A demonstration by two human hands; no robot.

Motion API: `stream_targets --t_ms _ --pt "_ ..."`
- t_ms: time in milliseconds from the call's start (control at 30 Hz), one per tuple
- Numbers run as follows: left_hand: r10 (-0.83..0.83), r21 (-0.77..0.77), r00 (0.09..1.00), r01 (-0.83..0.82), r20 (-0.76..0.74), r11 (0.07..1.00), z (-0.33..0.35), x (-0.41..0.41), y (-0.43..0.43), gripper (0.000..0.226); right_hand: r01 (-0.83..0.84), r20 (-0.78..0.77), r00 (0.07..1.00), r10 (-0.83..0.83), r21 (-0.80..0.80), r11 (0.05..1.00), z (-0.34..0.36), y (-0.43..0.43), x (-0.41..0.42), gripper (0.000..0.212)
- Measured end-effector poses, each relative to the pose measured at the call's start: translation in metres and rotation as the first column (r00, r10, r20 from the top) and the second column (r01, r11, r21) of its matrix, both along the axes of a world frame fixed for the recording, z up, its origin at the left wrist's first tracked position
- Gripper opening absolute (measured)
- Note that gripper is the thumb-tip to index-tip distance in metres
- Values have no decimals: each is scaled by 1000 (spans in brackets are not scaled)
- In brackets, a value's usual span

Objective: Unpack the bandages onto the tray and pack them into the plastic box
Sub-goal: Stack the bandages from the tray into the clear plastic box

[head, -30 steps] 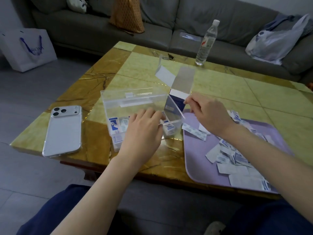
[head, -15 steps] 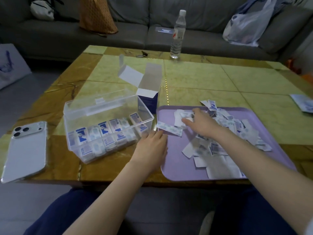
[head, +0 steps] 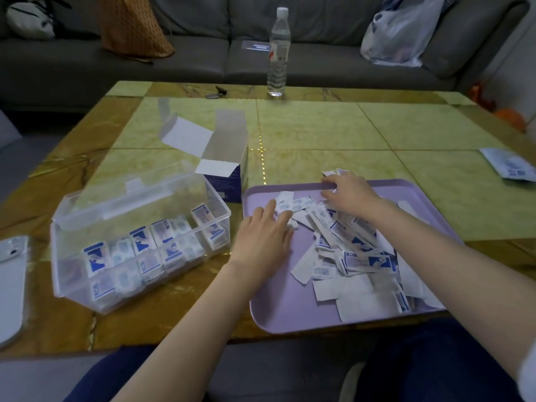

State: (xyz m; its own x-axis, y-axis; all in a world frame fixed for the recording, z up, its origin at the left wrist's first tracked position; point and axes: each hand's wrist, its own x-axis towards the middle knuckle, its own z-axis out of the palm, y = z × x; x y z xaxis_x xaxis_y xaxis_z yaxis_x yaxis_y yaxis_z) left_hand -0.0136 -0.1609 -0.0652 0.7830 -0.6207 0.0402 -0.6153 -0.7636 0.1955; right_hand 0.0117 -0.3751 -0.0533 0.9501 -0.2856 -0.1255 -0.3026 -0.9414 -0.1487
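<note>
On the lilac tray [head: 278, 300], flat white-and-blue paper bandages [head: 356, 258] lie heaped; more stand in rows in the clear plastic box [head: 72, 256]. The left grip [head: 262, 236] lies released, fingers on one; the right grip [head: 352, 195] curls among them, hold unclear.

Blue characters 创口贴 stand on a bandage wrapper [head: 352, 260] on the tray [head: 290, 314] and on another in the box [head: 139, 294]. Print on the carton [head: 224, 184] and bottle [head: 278, 50] is too small to read.
</note>
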Motion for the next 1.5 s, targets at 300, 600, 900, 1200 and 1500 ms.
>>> stream_targets --t_ms 300,600,900,1200,1500 --pt "-6 54 999 9 -52 998 -6 3 -8 39 9 164 987 -5 -21 1000 9 -10 -6 25" --pt "-22 -6 997 21 -69 1000 2 -6 -3 34 -245 216 956 199 208 947 9 38 -44 21" --pt "122 -13 991 -122 46 992 -3 -3 0 30 -103 71 993 93 146 984 4 59 -36 57" --pt "129 0 986 -130 106 992 -2 -6 11 27 -208 -19 977 213 147 967 1 87 -23 34" --pt "111 -105 990 -101 91 989 0 -7 8 35 -326 57 944 325 319 890 2 81 -46 16"
